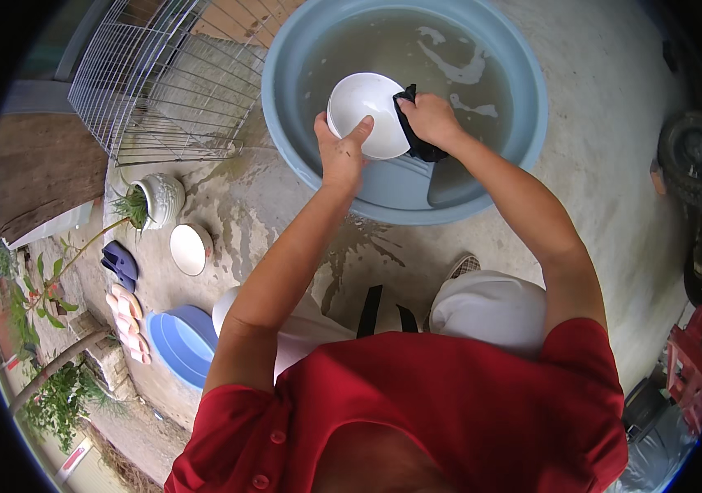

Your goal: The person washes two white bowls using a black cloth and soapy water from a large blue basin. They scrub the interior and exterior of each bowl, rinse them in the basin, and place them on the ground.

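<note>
My left hand [342, 157] grips a white bowl [366, 108] by its near left side, with the thumb over the rim. The bowl is tilted so that its glossy inside shows. A black cloth [411, 126] is bunched in my right hand [431, 120] and lies against the bowl's right edge, part of it hanging down. Both hands are above a large blue-grey plastic tub [283, 123] of murky water [363, 49] with patches of foam. Ridges of a built-in washboard [409, 166] show at the tub's near side, just below the bowl.
A wire rack [172, 86] stands left of the tub. A potted plant [163, 200], a white bowl-shaped container [191, 249], dark blue clogs [120, 265], pink slippers [126, 314] and a blue basin [184, 342] sit on the wet concrete floor [246, 203]. A wheel [693, 157] is at the right.
</note>
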`<move>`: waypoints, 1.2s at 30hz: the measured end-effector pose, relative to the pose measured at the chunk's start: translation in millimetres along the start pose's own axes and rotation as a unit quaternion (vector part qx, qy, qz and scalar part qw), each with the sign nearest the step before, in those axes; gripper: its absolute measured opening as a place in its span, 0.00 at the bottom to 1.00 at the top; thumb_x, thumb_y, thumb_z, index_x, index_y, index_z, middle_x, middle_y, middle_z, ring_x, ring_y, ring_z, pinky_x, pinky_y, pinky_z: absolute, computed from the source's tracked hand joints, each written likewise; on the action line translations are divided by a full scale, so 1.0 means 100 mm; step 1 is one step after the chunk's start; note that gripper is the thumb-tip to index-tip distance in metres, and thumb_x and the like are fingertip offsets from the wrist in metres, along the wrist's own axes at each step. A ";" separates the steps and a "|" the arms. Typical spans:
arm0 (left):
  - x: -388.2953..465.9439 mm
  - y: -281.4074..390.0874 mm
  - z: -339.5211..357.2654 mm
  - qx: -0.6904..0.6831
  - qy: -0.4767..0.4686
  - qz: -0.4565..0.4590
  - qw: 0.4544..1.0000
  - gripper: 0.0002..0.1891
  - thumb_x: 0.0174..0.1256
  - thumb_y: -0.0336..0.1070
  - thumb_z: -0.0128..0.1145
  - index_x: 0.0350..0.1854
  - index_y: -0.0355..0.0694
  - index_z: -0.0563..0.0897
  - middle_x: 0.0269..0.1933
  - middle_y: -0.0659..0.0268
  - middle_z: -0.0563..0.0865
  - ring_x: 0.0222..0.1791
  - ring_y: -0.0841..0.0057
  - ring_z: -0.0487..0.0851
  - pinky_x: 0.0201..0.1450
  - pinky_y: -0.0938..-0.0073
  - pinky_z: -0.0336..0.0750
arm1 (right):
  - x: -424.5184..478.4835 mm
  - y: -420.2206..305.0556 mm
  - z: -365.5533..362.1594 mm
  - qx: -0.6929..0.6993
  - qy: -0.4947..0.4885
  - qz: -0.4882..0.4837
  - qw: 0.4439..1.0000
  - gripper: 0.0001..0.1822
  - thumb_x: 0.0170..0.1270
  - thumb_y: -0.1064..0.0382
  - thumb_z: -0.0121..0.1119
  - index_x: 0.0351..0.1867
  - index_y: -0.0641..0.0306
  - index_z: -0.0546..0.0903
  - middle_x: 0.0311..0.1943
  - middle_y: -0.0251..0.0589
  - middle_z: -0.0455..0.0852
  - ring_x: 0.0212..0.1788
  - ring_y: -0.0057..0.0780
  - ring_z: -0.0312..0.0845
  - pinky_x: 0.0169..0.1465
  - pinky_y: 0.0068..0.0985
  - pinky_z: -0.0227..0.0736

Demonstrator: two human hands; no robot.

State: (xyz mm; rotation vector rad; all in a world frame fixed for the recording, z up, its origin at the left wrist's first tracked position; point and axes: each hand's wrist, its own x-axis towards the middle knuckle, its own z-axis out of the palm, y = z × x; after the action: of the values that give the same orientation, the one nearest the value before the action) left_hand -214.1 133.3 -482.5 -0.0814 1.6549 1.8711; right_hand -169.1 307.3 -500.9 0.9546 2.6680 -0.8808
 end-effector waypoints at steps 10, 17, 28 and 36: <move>-0.02 0.07 -0.03 0.142 -0.091 -0.012 0.986 0.31 0.47 0.27 0.51 0.60 0.43 0.64 0.52 0.60 0.76 0.50 0.66 0.78 0.40 0.61 0.79 | -0.10 -0.22 -0.24 -0.149 0.060 -0.077 0.984 0.18 0.62 0.49 0.62 0.41 0.62 0.80 0.42 0.48 0.87 0.44 0.45 0.84 0.41 0.41 0.78; -0.03 0.23 -0.07 0.143 -0.181 -0.135 0.964 0.32 0.45 0.27 0.51 0.60 0.44 0.67 0.50 0.62 0.77 0.48 0.67 0.78 0.40 0.61 0.79 | 0.03 -0.25 -0.19 -0.222 0.177 -0.425 0.859 0.20 0.52 0.47 0.68 0.35 0.59 0.76 0.31 0.38 0.81 0.31 0.38 0.83 0.35 0.36 0.75; 0.04 0.35 -0.10 0.133 -0.096 -0.051 0.985 0.39 0.48 0.35 0.58 0.69 0.41 0.63 0.52 0.57 0.79 0.49 0.65 0.79 0.47 0.62 0.75 | 0.05 0.21 0.05 0.080 0.085 -0.098 0.988 0.16 0.59 0.63 0.60 0.45 0.71 0.77 0.42 0.61 0.83 0.46 0.58 0.79 0.52 0.44 0.73; 0.20 -0.16 -0.08 0.273 -0.065 0.184 0.942 0.36 0.47 0.32 0.57 0.63 0.33 0.63 0.49 0.51 0.80 0.51 0.61 0.79 0.51 0.64 0.76 | -0.03 0.24 0.10 0.041 0.042 -0.079 0.995 0.21 0.57 0.58 0.64 0.46 0.71 0.75 0.43 0.58 0.84 0.49 0.54 0.80 0.52 0.42 0.74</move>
State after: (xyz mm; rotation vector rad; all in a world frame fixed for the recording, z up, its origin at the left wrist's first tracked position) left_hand -225.4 134.3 -506.8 0.6071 2.1370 1.5464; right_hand -151.6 314.9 -519.6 0.8242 2.8307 -1.0116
